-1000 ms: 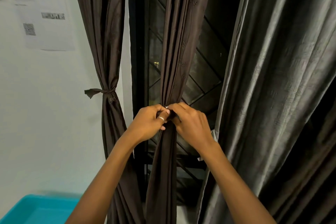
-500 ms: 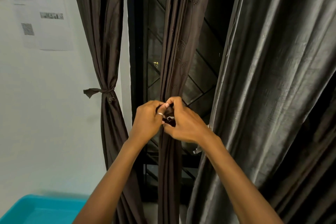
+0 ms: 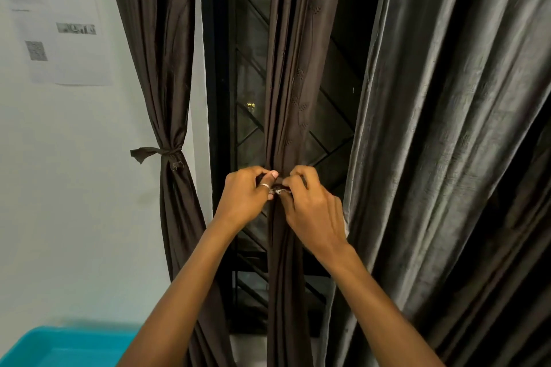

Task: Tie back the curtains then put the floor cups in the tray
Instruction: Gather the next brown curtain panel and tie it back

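Observation:
A dark brown middle curtain hangs gathered into a narrow bundle in front of the window. My left hand and my right hand pinch a tie-back band with a small metal ring around the bundle at waist height. The left curtain is tied with a knotted band. A turquoise tray sits at the bottom left. No cups are in view.
A wide grey curtain hangs loose on the right. Behind the bundle is a dark window with a black metal grille. A printed paper sheet is stuck on the white wall at left.
My hands rose slightly on the bundle and shifted their grip on the band. The fingers of both hands now meet at the front of the bundle.

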`<control>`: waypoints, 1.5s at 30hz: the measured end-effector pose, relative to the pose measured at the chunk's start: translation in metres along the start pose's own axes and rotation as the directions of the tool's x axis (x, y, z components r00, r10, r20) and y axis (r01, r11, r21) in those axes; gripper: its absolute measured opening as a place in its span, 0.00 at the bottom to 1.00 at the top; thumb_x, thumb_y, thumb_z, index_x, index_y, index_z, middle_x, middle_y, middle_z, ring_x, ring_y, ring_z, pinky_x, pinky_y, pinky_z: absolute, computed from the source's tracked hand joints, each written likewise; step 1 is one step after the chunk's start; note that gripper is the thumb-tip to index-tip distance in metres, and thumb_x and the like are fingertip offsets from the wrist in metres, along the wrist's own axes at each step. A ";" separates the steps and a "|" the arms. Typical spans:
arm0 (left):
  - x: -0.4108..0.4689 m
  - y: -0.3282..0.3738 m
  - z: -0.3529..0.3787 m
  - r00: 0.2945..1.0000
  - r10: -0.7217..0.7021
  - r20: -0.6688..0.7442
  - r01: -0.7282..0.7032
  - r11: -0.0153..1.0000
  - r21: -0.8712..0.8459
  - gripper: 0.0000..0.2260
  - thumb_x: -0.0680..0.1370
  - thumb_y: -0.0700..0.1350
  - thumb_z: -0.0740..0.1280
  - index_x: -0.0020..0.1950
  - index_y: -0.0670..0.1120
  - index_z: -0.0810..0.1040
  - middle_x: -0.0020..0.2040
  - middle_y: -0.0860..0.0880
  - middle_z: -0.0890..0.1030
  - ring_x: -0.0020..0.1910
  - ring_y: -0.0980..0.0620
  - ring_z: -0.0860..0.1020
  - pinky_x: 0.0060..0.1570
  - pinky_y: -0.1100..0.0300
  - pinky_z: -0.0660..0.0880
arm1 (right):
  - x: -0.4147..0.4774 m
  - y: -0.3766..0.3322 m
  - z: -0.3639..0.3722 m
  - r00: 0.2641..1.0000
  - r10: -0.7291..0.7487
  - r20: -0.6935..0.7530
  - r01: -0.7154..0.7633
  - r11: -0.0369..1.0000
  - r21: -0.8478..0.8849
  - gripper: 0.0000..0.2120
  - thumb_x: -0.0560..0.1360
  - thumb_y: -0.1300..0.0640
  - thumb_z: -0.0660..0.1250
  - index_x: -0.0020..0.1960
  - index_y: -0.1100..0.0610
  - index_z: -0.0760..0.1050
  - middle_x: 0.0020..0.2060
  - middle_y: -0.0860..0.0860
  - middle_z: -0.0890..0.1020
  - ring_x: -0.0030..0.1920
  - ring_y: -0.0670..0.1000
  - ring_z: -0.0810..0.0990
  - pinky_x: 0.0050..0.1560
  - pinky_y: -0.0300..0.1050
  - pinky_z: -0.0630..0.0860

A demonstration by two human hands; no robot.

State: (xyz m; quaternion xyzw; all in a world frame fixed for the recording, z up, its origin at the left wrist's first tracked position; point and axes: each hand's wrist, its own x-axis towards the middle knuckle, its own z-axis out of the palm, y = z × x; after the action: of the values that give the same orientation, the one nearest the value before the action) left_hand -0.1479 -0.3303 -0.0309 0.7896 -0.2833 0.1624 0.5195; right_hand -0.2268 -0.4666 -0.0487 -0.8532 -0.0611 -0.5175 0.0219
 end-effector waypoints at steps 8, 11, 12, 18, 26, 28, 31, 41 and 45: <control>-0.010 -0.002 0.007 0.997 0.003 -0.082 -0.018 0.981 -0.191 0.10 0.81 0.48 0.70 0.57 0.45 0.86 0.49 0.51 0.85 0.42 0.60 0.85 0.36 0.68 0.80 | -0.003 0.006 0.005 0.993 -0.049 -0.106 0.046 0.998 -0.030 0.04 0.82 0.59 0.67 0.53 0.57 0.81 0.45 0.51 0.81 0.41 0.51 0.80 0.28 0.44 0.76; -0.016 -0.007 0.011 0.985 0.024 -0.169 -0.049 0.989 -0.141 0.10 0.79 0.49 0.72 0.57 0.49 0.87 0.51 0.52 0.81 0.41 0.59 0.84 0.31 0.67 0.80 | -0.005 0.007 0.006 0.997 -0.007 -0.083 0.012 0.999 0.052 0.03 0.81 0.61 0.68 0.52 0.59 0.80 0.46 0.53 0.81 0.41 0.52 0.82 0.31 0.46 0.79; -0.017 -0.009 0.012 0.982 0.023 -0.187 -0.050 0.989 -0.139 0.09 0.79 0.49 0.72 0.57 0.49 0.87 0.49 0.52 0.82 0.40 0.59 0.84 0.30 0.67 0.79 | -0.006 0.008 0.007 0.998 0.010 -0.064 -0.005 0.997 0.080 0.03 0.81 0.61 0.68 0.52 0.60 0.80 0.47 0.54 0.81 0.40 0.52 0.82 0.32 0.47 0.80; -0.015 -0.011 0.015 0.970 -0.116 -0.214 0.047 0.951 -0.305 0.05 0.77 0.47 0.75 0.50 0.47 0.86 0.37 0.55 0.86 0.37 0.59 0.85 0.31 0.68 0.79 | -0.003 0.017 0.005 0.980 0.193 0.047 -0.199 0.936 0.292 0.03 0.79 0.60 0.70 0.52 0.59 0.78 0.47 0.52 0.81 0.43 0.52 0.82 0.42 0.49 0.80; -0.012 -0.020 0.004 0.958 -0.107 -0.265 0.043 0.971 -0.237 0.05 0.77 0.48 0.75 0.47 0.48 0.85 0.34 0.53 0.85 0.32 0.58 0.85 0.34 0.71 0.78 | 0.002 0.049 0.005 0.916 0.378 0.133 -0.400 0.835 0.379 0.05 0.79 0.61 0.70 0.46 0.55 0.75 0.38 0.48 0.79 0.39 0.50 0.81 0.41 0.53 0.80; -0.012 -0.020 0.004 0.961 -0.097 -0.260 0.039 0.974 -0.221 0.04 0.77 0.48 0.75 0.47 0.48 0.85 0.34 0.54 0.85 0.32 0.59 0.84 0.35 0.71 0.78 | 0.001 0.053 0.007 0.903 0.403 0.149 -0.428 0.813 0.395 0.07 0.78 0.62 0.71 0.45 0.54 0.75 0.38 0.47 0.79 0.39 0.50 0.82 0.42 0.56 0.81; -0.011 -0.022 0.005 0.960 -0.081 -0.267 0.028 0.980 -0.198 0.05 0.77 0.48 0.75 0.48 0.48 0.86 0.35 0.55 0.85 0.32 0.59 0.84 0.36 0.70 0.79 | -0.001 0.053 0.011 0.890 0.427 0.158 -0.453 0.792 0.410 0.09 0.78 0.62 0.71 0.44 0.50 0.74 0.37 0.46 0.79 0.39 0.50 0.82 0.42 0.56 0.81; -0.007 -0.026 -0.002 0.937 -0.087 -0.338 0.046 0.991 -0.128 0.03 0.77 0.50 0.74 0.45 0.54 0.83 0.36 0.57 0.84 0.31 0.61 0.83 0.40 0.62 0.82 | 0.006 0.045 0.017 0.894 0.401 0.198 -0.447 0.814 0.370 0.07 0.79 0.62 0.69 0.45 0.54 0.74 0.37 0.48 0.79 0.39 0.48 0.79 0.41 0.51 0.78; -0.009 -0.027 -0.002 0.939 -0.106 -0.327 0.068 0.990 -0.128 0.04 0.78 0.50 0.74 0.45 0.52 0.83 0.34 0.55 0.84 0.32 0.59 0.84 0.43 0.55 0.84 | 0.005 0.043 0.018 0.884 0.396 0.248 -0.465 0.798 0.383 0.06 0.80 0.60 0.69 0.45 0.53 0.74 0.38 0.48 0.79 0.40 0.47 0.79 0.40 0.38 0.73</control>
State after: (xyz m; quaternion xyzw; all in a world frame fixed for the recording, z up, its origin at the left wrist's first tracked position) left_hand -0.1380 -0.3183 -0.0546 0.7314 -0.1650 0.2539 0.6111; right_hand -0.2035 -0.5070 -0.0516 -0.8558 0.0203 -0.4039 0.3226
